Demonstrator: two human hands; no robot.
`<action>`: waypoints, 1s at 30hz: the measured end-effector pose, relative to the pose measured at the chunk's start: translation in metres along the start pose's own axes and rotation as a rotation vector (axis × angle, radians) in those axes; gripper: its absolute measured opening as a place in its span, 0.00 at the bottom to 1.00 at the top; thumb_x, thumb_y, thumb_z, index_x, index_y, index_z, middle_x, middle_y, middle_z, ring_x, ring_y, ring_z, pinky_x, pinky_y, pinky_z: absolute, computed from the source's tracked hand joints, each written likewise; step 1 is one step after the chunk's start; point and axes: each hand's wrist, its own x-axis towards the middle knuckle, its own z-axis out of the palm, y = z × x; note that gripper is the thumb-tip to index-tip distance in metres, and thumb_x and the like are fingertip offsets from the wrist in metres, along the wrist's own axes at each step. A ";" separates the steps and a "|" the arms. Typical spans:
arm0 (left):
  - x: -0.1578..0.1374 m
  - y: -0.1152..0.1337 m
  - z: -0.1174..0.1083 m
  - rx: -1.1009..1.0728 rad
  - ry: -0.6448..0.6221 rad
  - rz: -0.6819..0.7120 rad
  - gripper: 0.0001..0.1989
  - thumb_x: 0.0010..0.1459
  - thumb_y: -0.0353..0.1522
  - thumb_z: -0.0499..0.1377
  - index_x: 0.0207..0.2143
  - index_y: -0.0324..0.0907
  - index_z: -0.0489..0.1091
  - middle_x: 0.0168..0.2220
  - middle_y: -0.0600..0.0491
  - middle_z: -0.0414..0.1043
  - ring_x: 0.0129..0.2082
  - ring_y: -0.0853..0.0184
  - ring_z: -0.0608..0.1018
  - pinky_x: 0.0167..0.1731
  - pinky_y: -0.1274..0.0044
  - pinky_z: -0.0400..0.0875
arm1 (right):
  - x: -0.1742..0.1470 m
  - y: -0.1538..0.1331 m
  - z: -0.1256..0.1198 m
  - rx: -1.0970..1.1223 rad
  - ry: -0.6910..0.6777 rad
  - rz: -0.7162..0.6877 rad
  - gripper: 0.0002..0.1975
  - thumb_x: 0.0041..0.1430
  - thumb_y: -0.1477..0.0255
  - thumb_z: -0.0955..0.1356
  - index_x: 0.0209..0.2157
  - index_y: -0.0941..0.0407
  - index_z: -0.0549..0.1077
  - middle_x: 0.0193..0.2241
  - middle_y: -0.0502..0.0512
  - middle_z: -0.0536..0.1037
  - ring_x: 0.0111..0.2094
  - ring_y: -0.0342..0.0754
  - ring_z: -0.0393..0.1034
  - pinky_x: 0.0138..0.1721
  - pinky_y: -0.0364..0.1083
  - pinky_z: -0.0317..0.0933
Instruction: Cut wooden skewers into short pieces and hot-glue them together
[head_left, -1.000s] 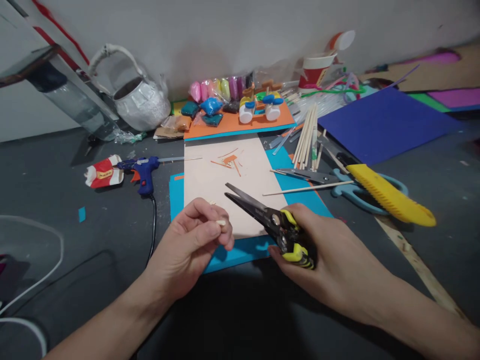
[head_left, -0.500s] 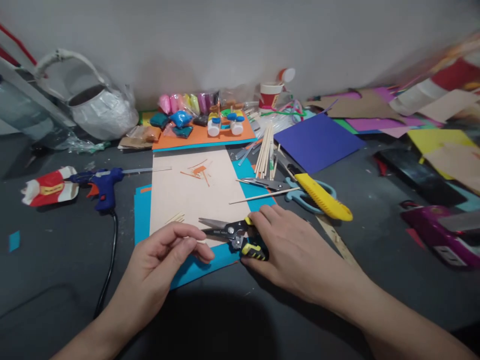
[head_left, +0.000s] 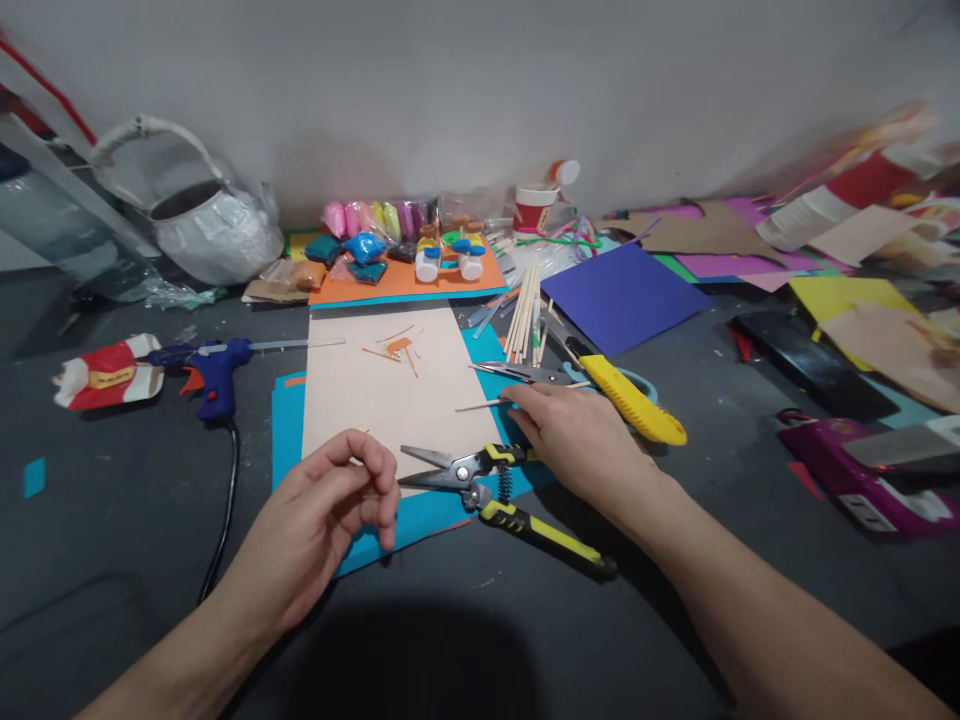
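My left hand (head_left: 334,515) hovers over the near left part of the sheets with its fingers curled in; what they hold, if anything, is hidden. My right hand (head_left: 577,435) has its thumb and fingertips pinched on a thin wooden stick (head_left: 480,406), which lies across the right edge of the beige sheet (head_left: 375,400). Between my hands, heavy-duty shears (head_left: 461,472) with black and yellow handles lie with blades and handles spread, and no hand grips them. Under my right hand's far side are grey-blue scissors (head_left: 525,373) and a yellow utility knife (head_left: 634,400).
A blue glue gun (head_left: 217,375) with a cord lies left, by a red and white carton (head_left: 109,375). Behind are clay packets (head_left: 365,247), a bundle of sticks (head_left: 523,320), a purple sheet (head_left: 626,298) and a silver pot (head_left: 217,235). A purple tool (head_left: 862,475) lies right.
My right hand has let go of the shears, which have sprung apart, and moved up and right onto the thin stick. My left hand has drawn back slightly; the small pale piece in it no longer shows.
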 end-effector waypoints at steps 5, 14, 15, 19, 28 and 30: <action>0.002 0.012 -0.006 -0.109 0.076 0.036 0.07 0.58 0.33 0.61 0.29 0.39 0.71 0.22 0.60 0.58 0.18 0.77 0.61 0.16 0.85 0.61 | 0.000 -0.004 -0.005 0.019 0.115 -0.165 0.13 0.68 0.76 0.60 0.34 0.59 0.75 0.27 0.57 0.76 0.28 0.50 0.68 0.28 0.47 0.52; -0.009 -0.005 0.002 0.455 -0.194 -0.153 0.14 0.55 0.42 0.65 0.31 0.40 0.71 0.17 0.64 0.54 0.14 0.79 0.54 0.14 0.84 0.45 | -0.013 -0.053 -0.025 0.230 0.346 -0.702 0.13 0.68 0.78 0.60 0.42 0.62 0.75 0.30 0.58 0.79 0.30 0.50 0.70 0.31 0.49 0.63; -0.010 -0.007 0.003 0.438 -0.224 -0.181 0.14 0.55 0.42 0.65 0.30 0.40 0.70 0.16 0.65 0.53 0.14 0.79 0.53 0.14 0.84 0.45 | -0.014 -0.056 -0.023 0.252 0.339 -0.713 0.12 0.67 0.78 0.60 0.45 0.63 0.74 0.30 0.58 0.79 0.30 0.50 0.70 0.31 0.49 0.63; -0.009 -0.010 0.002 0.309 -0.306 -0.203 0.14 0.58 0.42 0.62 0.31 0.42 0.65 0.15 0.66 0.54 0.12 0.79 0.54 0.12 0.84 0.50 | -0.013 -0.053 -0.019 0.377 0.312 -0.619 0.13 0.67 0.77 0.61 0.51 0.62 0.68 0.37 0.60 0.81 0.36 0.50 0.74 0.36 0.49 0.67; -0.001 0.017 -0.006 -0.096 -0.009 0.008 0.15 0.52 0.37 0.69 0.32 0.41 0.65 0.22 0.59 0.70 0.15 0.79 0.66 0.11 0.89 0.52 | -0.031 -0.015 -0.028 0.039 -0.106 -0.234 0.29 0.50 0.60 0.76 0.49 0.61 0.71 0.42 0.65 0.77 0.42 0.62 0.74 0.41 0.58 0.71; 0.001 0.021 -0.008 -0.173 0.029 0.024 0.16 0.50 0.35 0.70 0.32 0.40 0.65 0.22 0.59 0.70 0.16 0.80 0.66 0.11 0.90 0.51 | -0.039 -0.014 -0.026 -0.003 -0.083 -0.278 0.36 0.45 0.67 0.77 0.55 0.65 0.68 0.45 0.67 0.77 0.44 0.62 0.74 0.43 0.58 0.72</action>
